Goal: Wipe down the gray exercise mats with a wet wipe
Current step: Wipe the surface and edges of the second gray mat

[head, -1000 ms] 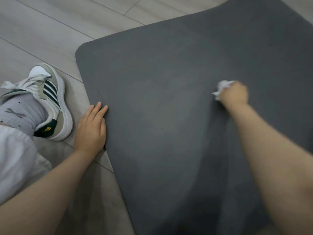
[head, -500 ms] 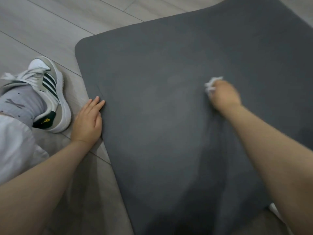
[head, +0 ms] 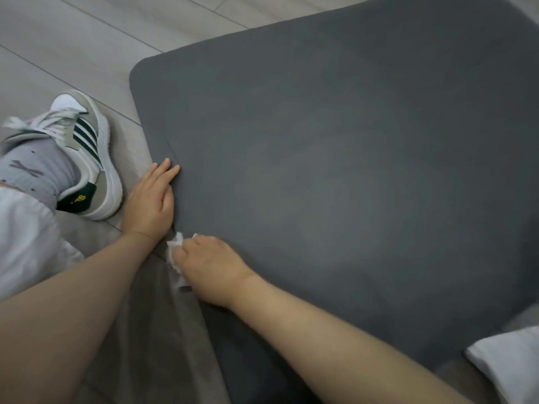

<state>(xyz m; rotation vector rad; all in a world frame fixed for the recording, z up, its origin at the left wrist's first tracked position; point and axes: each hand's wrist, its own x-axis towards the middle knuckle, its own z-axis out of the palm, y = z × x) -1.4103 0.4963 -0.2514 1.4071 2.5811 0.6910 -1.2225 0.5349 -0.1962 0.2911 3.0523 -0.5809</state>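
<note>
At the gray mat's [head: 335, 170] left edge, left hand [head: 150, 199] flat, fingers straight; right hand [head: 210, 266] clutching the white wipe [head: 175, 246].

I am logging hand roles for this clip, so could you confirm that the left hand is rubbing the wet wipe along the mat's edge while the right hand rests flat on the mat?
Not quite: the hands are swapped. The head view shows the right hand gripping the crumpled white wet wipe at the edge of the gray exercise mat, while the left hand rests flat there.

Dark gray mat [head: 335, 158], white wipe [head: 175, 252], green-striped white sneaker [head: 87, 158].
</note>
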